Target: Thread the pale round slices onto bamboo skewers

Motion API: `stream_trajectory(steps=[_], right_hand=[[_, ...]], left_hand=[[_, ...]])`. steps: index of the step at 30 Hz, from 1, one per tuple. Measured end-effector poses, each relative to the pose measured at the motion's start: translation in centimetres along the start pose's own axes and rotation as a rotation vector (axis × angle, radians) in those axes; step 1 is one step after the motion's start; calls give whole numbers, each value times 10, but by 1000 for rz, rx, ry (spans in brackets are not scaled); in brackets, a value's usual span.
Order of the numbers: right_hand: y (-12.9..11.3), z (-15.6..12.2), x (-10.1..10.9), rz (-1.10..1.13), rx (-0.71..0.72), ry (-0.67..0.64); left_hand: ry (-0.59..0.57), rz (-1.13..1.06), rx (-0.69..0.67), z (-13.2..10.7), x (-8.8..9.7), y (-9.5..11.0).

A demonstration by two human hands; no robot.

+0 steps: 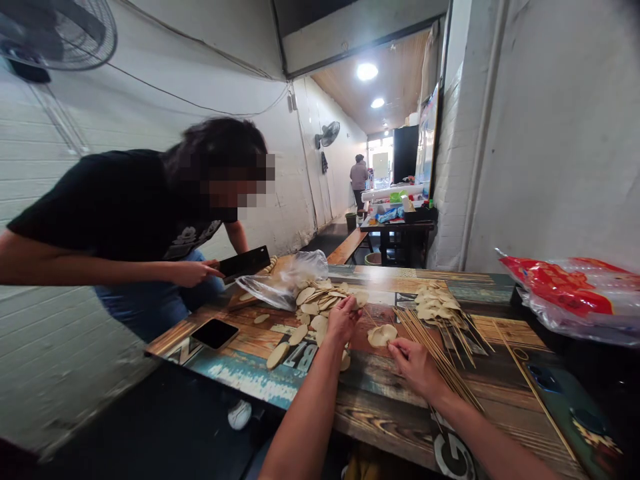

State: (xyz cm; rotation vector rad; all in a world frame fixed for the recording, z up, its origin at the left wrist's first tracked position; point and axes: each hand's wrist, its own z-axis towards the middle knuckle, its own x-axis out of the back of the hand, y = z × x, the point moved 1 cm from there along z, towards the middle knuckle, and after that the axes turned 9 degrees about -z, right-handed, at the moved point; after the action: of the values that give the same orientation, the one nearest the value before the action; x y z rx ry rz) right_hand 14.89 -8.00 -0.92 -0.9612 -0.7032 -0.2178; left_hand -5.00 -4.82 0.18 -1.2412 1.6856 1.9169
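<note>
My left hand (344,321) is closed on a thin pale oval slice (361,299) at the right edge of a loose pile of slices (320,297). Lower and to the right, my right hand (414,365) pinches a thin bamboo skewer, mostly hidden, beside a few folded slices (382,335) that appear threaded on it. The skewer's thin tip (369,313) points up and left toward my left hand. Bare bamboo skewers (425,337) lie partly under my right forearm. Behind them rests a stack of skewered slices (437,303).
At left a person in black (125,207) leans over a cutting board holding a cleaver (245,265). A clear plastic bag (287,280) touches the pile. A phone (215,333) lies near the left edge. Red-and-clear packaging (570,287) stands at right, another phone (560,393) below it.
</note>
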Motion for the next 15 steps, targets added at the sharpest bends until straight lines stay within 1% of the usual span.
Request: stream_trajectory(steps=[4,13,15], right_hand=[[-2,-1,-1,45,-13,-12],[-1,-4,-4,48,-22,-38],[-2,-4,-4,43,-19,-38]], left_hand=[[26,-6,18,-1,0,3],[37,-27,56,-1,1,5],[22,-18,66,0,2,4]])
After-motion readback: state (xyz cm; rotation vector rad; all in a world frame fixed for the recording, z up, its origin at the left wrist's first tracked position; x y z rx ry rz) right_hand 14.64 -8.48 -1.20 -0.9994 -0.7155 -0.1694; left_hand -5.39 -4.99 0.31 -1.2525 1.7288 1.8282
